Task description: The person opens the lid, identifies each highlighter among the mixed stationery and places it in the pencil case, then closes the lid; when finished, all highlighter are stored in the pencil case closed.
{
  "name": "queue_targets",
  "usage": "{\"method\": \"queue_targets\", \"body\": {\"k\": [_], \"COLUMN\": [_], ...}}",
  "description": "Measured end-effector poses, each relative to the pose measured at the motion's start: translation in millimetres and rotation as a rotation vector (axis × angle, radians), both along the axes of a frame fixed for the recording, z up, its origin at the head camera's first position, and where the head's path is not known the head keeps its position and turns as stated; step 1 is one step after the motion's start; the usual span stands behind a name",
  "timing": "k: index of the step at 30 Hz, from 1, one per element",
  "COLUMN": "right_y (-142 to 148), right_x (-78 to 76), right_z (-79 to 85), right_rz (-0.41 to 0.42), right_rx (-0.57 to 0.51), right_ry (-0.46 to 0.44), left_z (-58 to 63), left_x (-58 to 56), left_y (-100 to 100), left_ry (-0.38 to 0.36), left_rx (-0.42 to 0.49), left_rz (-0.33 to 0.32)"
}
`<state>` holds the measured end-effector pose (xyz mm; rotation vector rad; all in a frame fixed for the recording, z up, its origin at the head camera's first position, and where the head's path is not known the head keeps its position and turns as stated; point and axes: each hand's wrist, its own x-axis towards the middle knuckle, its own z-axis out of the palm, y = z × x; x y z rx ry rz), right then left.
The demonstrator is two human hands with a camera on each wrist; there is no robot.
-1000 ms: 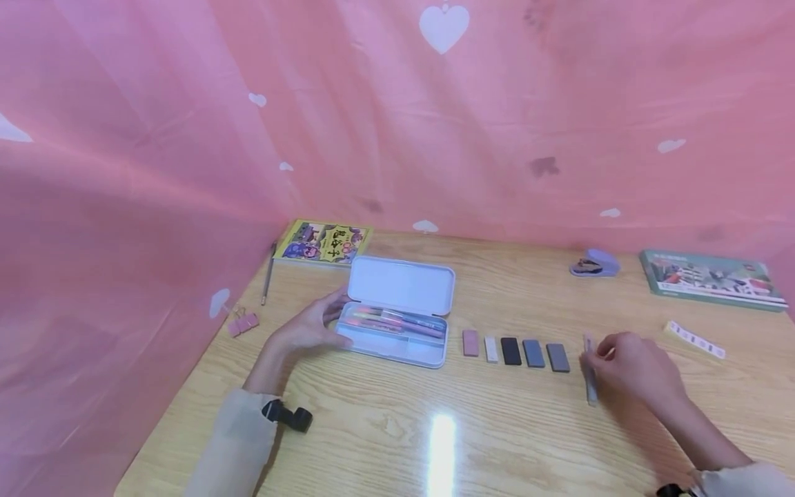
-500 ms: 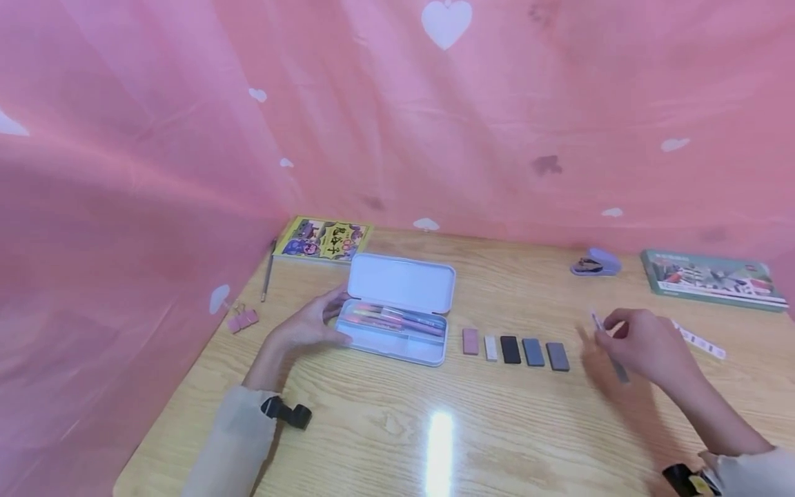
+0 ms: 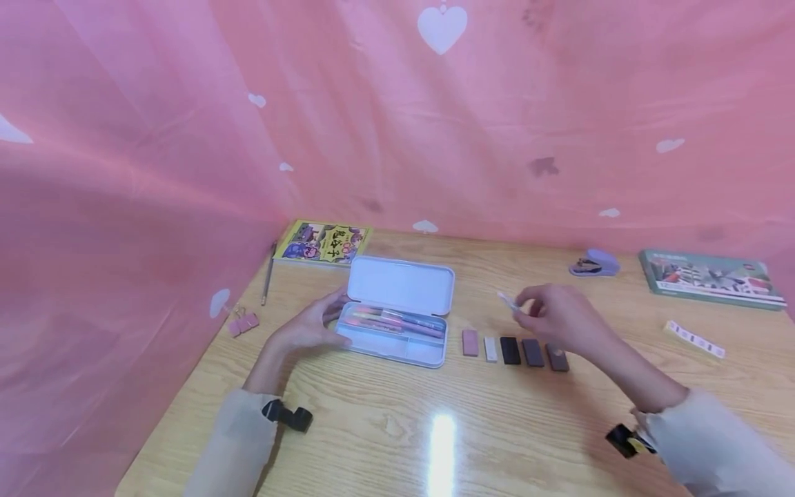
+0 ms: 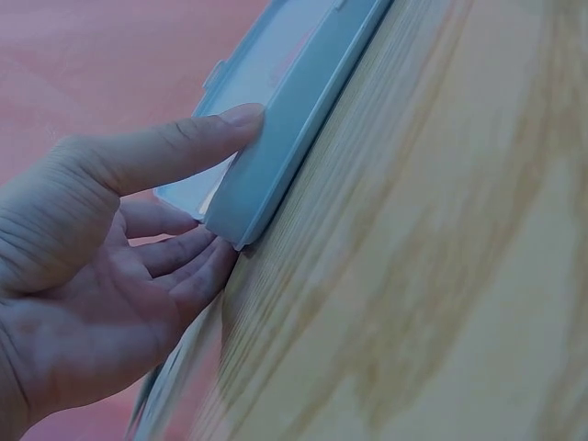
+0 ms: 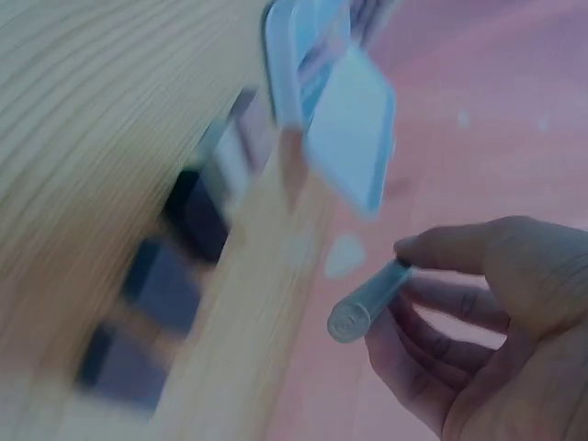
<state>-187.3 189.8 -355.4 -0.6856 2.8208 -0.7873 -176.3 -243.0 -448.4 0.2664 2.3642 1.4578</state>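
Observation:
A light blue pencil case [image 3: 400, 284] lies with its lid raised, several pens [image 3: 397, 321] in its back compartment. At its left end my left hand [image 3: 308, 324] grips the corner, thumb [image 4: 207, 138] on the front wall and fingers at the end. My right hand [image 3: 562, 319] pinches a slim grey pen [image 5: 367, 301] above the table, its round end facing the right wrist camera. Beneath and left of that hand runs a row of small blocks, apparently erasers: pink [image 3: 470, 343], white [image 3: 491, 349], black [image 3: 511, 351] and two dark greyish [image 3: 533, 353].
At the back left lie a yellow book [image 3: 323, 243], a pencil [image 3: 268, 276] and a pink binder clip [image 3: 243, 323]. A purple stapler [image 3: 594, 263], a green flat box [image 3: 711, 279] and a white patterned strip [image 3: 695, 339] lie right. Pink curtain [image 3: 397, 138] borders the table.
My right hand has lifted the pen off the table and carried it left, over the row of blocks toward the pencil case. The left hand has stayed on the case.

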Motion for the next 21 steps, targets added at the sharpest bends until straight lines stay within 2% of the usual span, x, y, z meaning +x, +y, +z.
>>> {"method": "queue_targets", "body": {"k": [6,8,14,21], "right_y": [-61,-79,-124,-150], "right_x": [-5.2,-9.1,-24.2,-27.0], "right_z": [-0.3,-1.7,-10.5,-20.7], "right_rz": [0.137,0.166,0.211,0.221], "right_rx": [-0.033,-0.038,-0.084,-0.082], "right_ry": [-0.010,0.013,0.049,0.004], "left_z": [0.0,1.1,3.0,-0.3], "left_x": [-0.7,-0.6,0.0,-1.1], "left_y": [1,0,-3,-3], "left_ry": [-0.001,0.000,-0.004,0.008], "left_rx": [0.004,0.004,-0.008,0.018], "left_rz": [-0.009,-0.014,0.001,-0.011]}}
